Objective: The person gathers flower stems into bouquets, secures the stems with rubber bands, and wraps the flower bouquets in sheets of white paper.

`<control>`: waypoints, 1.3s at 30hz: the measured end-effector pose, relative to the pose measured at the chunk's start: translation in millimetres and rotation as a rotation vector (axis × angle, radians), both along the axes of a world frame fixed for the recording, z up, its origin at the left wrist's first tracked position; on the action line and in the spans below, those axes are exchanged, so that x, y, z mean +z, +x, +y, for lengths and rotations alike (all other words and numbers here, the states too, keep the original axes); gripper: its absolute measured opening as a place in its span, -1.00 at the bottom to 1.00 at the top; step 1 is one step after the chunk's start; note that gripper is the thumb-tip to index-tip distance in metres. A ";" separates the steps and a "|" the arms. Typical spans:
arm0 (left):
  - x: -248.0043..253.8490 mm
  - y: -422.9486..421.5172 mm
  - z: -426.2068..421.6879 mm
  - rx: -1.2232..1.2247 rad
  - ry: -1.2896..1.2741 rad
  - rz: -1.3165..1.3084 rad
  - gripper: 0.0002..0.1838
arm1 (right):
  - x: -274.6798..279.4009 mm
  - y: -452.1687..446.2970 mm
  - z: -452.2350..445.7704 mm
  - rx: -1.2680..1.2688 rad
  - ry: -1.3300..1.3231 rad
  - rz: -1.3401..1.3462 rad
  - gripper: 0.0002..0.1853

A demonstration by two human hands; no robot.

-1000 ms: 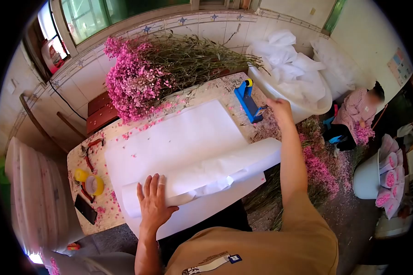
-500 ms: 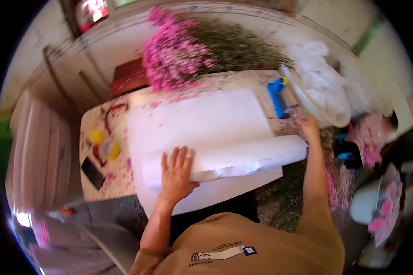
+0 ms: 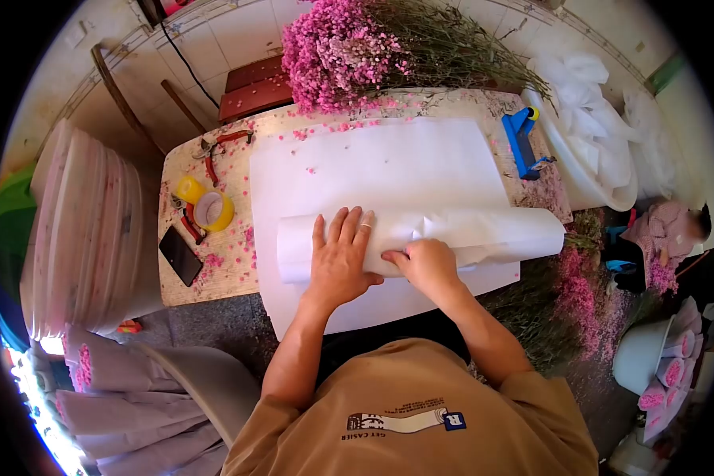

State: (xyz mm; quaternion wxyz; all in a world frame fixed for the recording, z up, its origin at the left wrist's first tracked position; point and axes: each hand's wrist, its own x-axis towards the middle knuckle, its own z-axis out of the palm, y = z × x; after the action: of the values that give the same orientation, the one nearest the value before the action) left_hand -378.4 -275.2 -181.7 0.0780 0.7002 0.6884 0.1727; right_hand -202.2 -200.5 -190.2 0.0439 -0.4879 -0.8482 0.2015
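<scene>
Rolled across the middle of the frame, a tube of white paper (image 3: 500,236), resting on a flat white sheet (image 3: 381,155) atop a petal-strewn table (image 3: 232,170). Spread over the tube's left half, a left hand (image 3: 341,262), fingers apart. Just beside it, against the tube's near side, a right hand (image 3: 430,270), fingers curled and thumb extended; cannot tell whether pinching paper. Near the table's right end, a blue tape dispenser (image 3: 520,144); toward its left end, a yellow tape roll (image 3: 214,211) and a dark phone (image 3: 180,255). At top centre, a heap of pink flowers (image 3: 333,59). In the upper right, a white tub (image 3: 623,195) filled with crumpled white sheeting (image 3: 583,119). In the lower right, a pale bucket (image 3: 637,349) packed with paper-wrapped pink bouquets (image 3: 673,371). In the lower left, a grey container (image 3: 214,382) holding long wrapped bundles (image 3: 131,420), pink blooms showing at one end.
</scene>
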 end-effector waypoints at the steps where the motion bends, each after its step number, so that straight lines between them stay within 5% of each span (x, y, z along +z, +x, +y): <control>1: -1.2 1.1 1.0 -0.004 0.002 0.001 0.07 | -4.4 6.0 -4.1 -0.004 0.002 0.001 -0.56; 4: -7.2 9.3 6.4 0.079 0.120 -0.060 -0.16 | -5.5 30.7 -10.9 0.116 0.166 -0.038 -0.53; 6: -11.0 15.4 11.1 0.223 0.225 -0.120 -0.49 | 27.2 52.7 -7.0 0.315 -0.107 0.132 -0.56; 7: -13.8 18.1 13.8 0.243 0.259 -0.104 -0.59 | 55.3 63.6 5.8 0.251 -0.484 0.132 -0.65; 9: -16.5 20.5 15.4 0.251 0.294 -0.059 -0.69 | 73.6 98.5 39.2 -0.024 -0.703 0.448 -0.75; 10: -16.2 21.0 15.5 0.249 0.300 -0.024 -0.72 | 65.3 121.4 68.2 -0.100 -0.574 0.604 -0.80; 14: -20.9 22.5 17.2 0.215 0.318 0.036 -0.71 | 49.9 209.3 217.2 -0.685 -0.021 0.980 -0.72; 16: -19.8 25.2 16.6 0.212 0.315 0.051 -0.69 | 22.9 249.3 283.1 -0.659 0.192 0.976 -0.67; 18: -18.7 26.3 16.7 0.203 0.315 0.059 -0.68 | 10.7 264.6 318.3 -0.892 0.120 0.552 -0.63; 20: -17.0 27.2 16.3 0.205 0.310 0.069 -0.67 | -11.5 270.1 342.2 -0.889 0.075 0.574 -0.61; 22: -14.6 27.9 16.2 0.201 0.280 0.074 -0.66 | -45.2 284.2 374.0 -0.711 -0.246 0.805 -0.62; 26: -15.1 26.8 16.4 0.192 0.267 0.091 -0.65 | 13.5 274.9 306.5 -0.738 -0.066 0.815 -0.69; 28: -16.5 27.5 17.7 0.195 0.276 0.112 -0.65 | 11.9 277.8 268.5 -0.717 -0.057 1.107 -0.76; 34: -16.5 14.1 10.6 0.108 0.270 0.022 -0.63 | -46.2 292.3 248.9 -0.846 -0.483 1.095 -0.80; 39: -34.2 -36.4 -24.1 0.319 0.458 -0.077 -0.54 | -69.2 313.1 285.4 -0.826 -0.439 0.918 -0.72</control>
State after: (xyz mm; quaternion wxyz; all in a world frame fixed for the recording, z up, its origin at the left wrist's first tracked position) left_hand -414.8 -299.3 -215.9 -0.0843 0.5751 0.7295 0.3605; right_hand 110.9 84.9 -259.3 0.3744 -0.6357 -0.4252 0.5243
